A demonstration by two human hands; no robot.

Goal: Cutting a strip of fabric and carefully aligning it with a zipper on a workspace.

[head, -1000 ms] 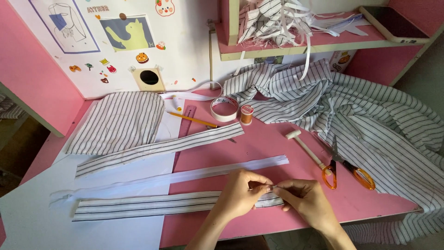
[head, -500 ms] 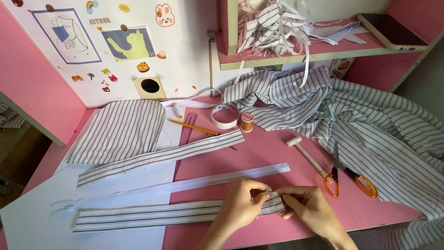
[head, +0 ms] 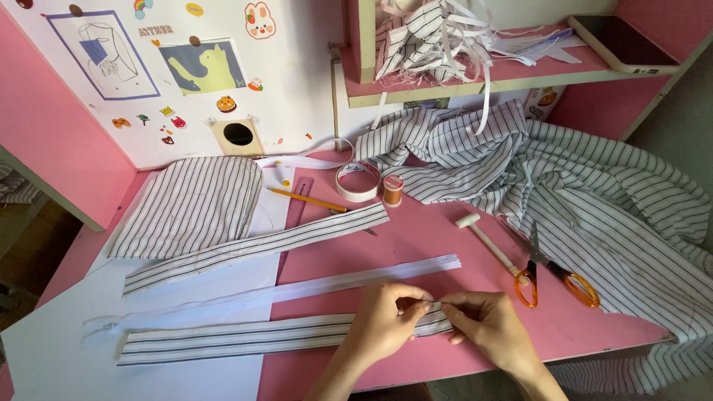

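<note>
Covering the striped strip's (head: 252, 338) end: both hands (head: 434, 323).

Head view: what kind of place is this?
Likely a home sewing desk: striped fabric strip pinched by both hands, orange-handled scissors, thread spool, and stickers on the white wall.

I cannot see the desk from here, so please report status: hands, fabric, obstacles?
Left hand and right hand both pinch the striped fabric strip at its right end. Strip lies flat on pink desk. White strip just above; scissors apart, right.
</note>
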